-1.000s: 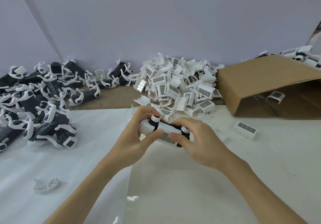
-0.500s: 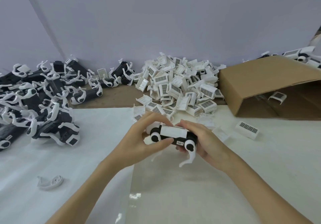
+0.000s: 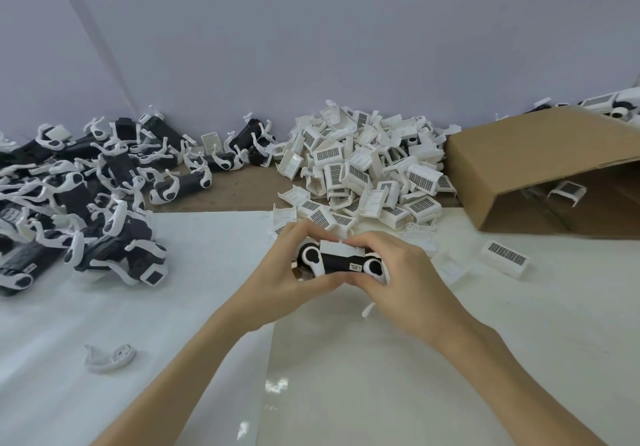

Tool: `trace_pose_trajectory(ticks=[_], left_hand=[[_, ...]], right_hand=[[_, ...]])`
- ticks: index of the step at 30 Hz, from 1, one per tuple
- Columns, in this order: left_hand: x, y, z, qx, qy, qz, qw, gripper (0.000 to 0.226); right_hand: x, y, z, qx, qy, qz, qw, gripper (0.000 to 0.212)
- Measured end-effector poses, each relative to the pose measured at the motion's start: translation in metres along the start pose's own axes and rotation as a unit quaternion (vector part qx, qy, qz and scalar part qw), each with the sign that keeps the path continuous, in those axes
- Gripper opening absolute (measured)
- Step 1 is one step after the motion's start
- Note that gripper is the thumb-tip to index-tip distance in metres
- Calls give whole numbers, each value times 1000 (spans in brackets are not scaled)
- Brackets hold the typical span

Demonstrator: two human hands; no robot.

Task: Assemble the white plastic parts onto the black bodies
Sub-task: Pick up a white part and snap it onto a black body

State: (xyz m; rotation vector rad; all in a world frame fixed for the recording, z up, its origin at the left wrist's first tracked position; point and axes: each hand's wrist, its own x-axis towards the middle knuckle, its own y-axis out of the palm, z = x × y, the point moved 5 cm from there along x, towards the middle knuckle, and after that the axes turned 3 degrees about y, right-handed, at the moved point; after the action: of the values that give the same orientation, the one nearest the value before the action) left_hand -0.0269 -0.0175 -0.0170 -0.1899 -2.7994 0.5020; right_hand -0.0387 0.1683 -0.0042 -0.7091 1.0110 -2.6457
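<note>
Hands are meeting over the middle of the bench [image 3: 519,324], both curled around one black body [image 3: 341,263] that is lying crosswise between them. The left hand [image 3: 277,274] is gripping the body's left end, fingers wrapped over the top and thumb pressing along the near side, beside a white ring-shaped fitting [image 3: 310,258]. The right hand [image 3: 403,272] is gripping the right end, its fingers folded over the far edge and its thumb lying near a second white fitting [image 3: 373,267]. A white plastic part [image 3: 341,249] is sitting on top of the body, pinched under the fingertips of both hands; whether it is fully seated cannot be told. Just beyond the grip, a heap of loose white parts [image 3: 363,175] with dark grilles is spreading toward the wall. Far to the left of the grip, a pile of black bodies with white arms [image 3: 86,196] is sprawling across the bench. To the right and beyond, a cardboard box [image 3: 519,155] is lying on its side with its opening facing the person, one white part [image 3: 566,191] resting inside. Another single white part [image 3: 505,258] is lying near the right hand, apart from the heap. Nearer the person and off to the left, a lone white curved piece [image 3: 109,357] is resting on the bench.
</note>
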Motion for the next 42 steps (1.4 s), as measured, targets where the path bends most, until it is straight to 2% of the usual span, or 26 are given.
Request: trace_pose_trajectory(ticks=[6,11,14,18,24,26,28,30,32,33,35,38,40,42], left_hand=[[0,1,4,9,14,14,1000,31],[-1,0,-2,32,49,-12,998,29],[-1,0,-9,15,78,-38,996,32],[-4,3,-13,32,99,-61,993,33],[-5,7,-21,79,158,-69,982,32],[-6,6,-23,87,178,-66,978,34],[-7,5,-23,103,199,-57,973,37],[-8,3,-25,153,236,-48,959,41],[-9,4,-26,201,273,-35,940,52],[-8,4,-25,206,277,-27,938,60],[-6,-1,-21,168,232,-10,958,76],[-2,-11,-13,118,152,-2,981,74],[-3,-14,-14,166,170,-6,971,70],[-3,-11,-17,219,220,4,951,65]], right_hand=[[-5,-1,5,-33,-22,0,999,25],[-3,2,2,14,-29,2,999,28],[-2,-1,1,41,-49,-9,998,38],[-2,4,4,-25,-78,-30,996,48],[-5,1,13,-81,-91,-97,988,38],[-4,1,10,-26,-75,-75,994,39],[-1,1,4,111,-17,-3,994,43],[-1,5,-2,209,29,79,974,49],[-2,7,-7,188,26,102,977,52],[-1,7,-9,157,20,83,984,51],[1,0,-8,77,-15,4,997,48],[1,-5,3,-23,-96,-63,993,48],[0,-5,5,-27,-105,-31,994,48],[0,-3,1,-23,-89,38,995,46]])
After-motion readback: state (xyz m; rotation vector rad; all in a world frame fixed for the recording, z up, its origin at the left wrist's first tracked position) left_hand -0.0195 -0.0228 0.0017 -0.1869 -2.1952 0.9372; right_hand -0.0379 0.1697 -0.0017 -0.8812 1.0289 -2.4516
